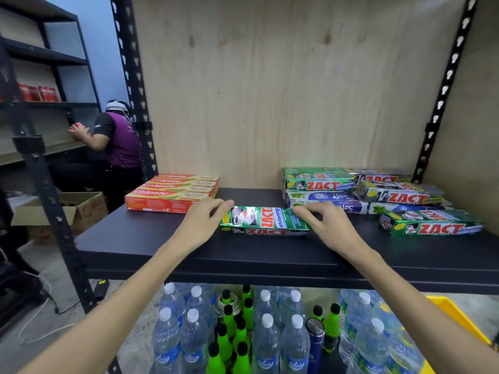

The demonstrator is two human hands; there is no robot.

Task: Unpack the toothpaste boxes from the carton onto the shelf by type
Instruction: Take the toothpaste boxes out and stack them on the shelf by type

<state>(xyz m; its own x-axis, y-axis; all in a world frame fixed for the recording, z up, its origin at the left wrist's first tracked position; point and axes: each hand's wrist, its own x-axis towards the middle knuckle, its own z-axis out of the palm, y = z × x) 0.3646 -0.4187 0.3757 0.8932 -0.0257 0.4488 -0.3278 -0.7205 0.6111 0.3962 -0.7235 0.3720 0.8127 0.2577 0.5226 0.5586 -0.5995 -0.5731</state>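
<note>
Green and shiny, a Zact whitening box [264, 221] is lying flat on the black shelf [151, 238], near the front edge and about midway between the two piles. It is flanked by both hands. The left hand [204, 221] is set at the box's left end, fingers curled loosely with the tips touching that end. The right hand [324, 222] is placed at the right end, fingers bent and the fingertips [299, 211] pressed on the box's top corner. Whether the box is truly pinched or only touched cannot be told.

To the left, well apart from the green box, a row of red Colgate boxes [172, 191] is lined up side by side. To the right, a pile of Zact boxes [351, 184] is stacked over blue-and-white Salz boxes [329, 202], and one more green Zact box [432, 225] is laid alone at the far right, tilted a little.

Below the shelf, clear water bottles [267, 344] with white caps and bright green bottles [235, 333] with black caps are packed together. An open cardboard carton [86, 209] is seen on the floor at left, beside a crouching person in purple [121, 141].
</note>
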